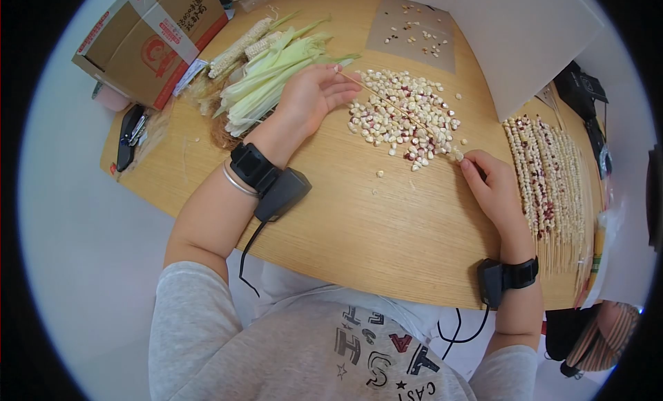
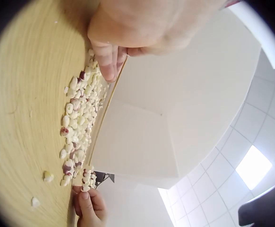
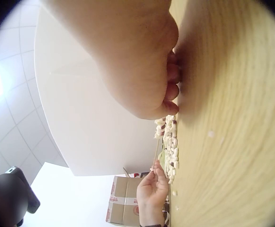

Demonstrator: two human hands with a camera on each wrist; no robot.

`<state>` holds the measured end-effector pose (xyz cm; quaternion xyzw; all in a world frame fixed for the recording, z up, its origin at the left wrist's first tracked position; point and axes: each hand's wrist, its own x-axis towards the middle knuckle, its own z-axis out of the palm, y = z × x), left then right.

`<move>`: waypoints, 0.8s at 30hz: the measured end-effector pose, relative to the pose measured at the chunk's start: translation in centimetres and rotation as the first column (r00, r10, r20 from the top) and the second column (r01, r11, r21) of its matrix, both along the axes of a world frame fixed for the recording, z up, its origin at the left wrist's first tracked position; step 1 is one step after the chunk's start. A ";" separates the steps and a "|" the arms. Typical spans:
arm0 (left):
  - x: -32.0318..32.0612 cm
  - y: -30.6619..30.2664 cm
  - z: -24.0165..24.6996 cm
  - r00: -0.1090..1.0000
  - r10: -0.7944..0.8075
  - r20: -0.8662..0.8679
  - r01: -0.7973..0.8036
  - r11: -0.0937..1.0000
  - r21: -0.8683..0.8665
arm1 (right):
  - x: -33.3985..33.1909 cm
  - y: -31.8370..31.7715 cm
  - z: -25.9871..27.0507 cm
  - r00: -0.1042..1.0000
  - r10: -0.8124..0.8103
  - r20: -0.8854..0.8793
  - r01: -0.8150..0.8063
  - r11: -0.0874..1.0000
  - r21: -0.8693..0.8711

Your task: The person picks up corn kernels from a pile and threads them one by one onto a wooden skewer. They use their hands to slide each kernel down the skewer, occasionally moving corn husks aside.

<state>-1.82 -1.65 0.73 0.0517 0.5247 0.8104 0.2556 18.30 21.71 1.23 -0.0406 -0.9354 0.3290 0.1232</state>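
Note:
A thin stick slants above a pile of white and dark-red corn kernels. Thumb and finger of my left hand pinch its left end, the other fingers extended; a small pale bit shows at the fingertips. My right hand pinches the other end, where a few threaded kernels sit. The left wrist view shows these kernels stacked just above the right thumb and fingers. In the right wrist view, my right hand covers its own grip, with the left hand beyond.
Husked corn cobs lie at the back left beside a cardboard box and a black stapler. Finished kernel strings on sticks lie at the right. Loose kernels dot a grey sheet behind the pile; a white panel stands at back right.

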 end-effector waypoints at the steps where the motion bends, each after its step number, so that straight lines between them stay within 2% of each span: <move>1: -0.1 0.0 0.0 1.000 -0.006 -0.007 0.006 1.000 0.005 | 0.0 0.0 0.0 1.000 -0.002 0.009 0.002 1.000 0.003; 7: -0.1 -0.2 -0.1 0.997 -0.022 -0.072 0.021 1.000 -0.014 | 0.0 0.0 0.1 1.000 -0.010 0.021 0.011 1.000 -0.009; 24: 0.5 0.0 0.3 0.994 0.006 -0.105 -0.007 1.000 -0.009 | 0.0 -0.1 0.1 1.000 -0.013 0.017 0.013 1.000 0.018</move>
